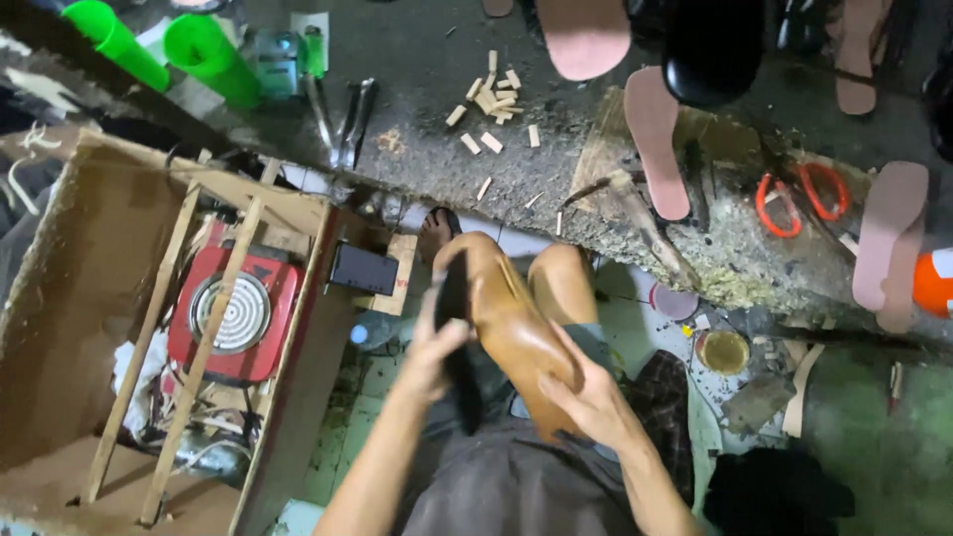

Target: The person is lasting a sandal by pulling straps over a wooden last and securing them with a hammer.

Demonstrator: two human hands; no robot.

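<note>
Hiding the heel end of the tan shoe (511, 323) under the right hand (586, 397), and covering part of a dark sole piece (459, 342) with the left hand (437, 347); fingers (429, 308) curling behind its edge, out of sight. Losing two green cones (159, 45) and a pink insole (584, 35) past the top edge. Cutting off an orange object (935, 283) at the right edge. Blurring small tools (342, 119) on the counter (417, 149) beyond telling.

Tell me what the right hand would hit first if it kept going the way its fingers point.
The right hand points up-left and already rests on the tan shoe; that comes first. Beyond it is the left hand with its dark piece, depth unclear.
</note>
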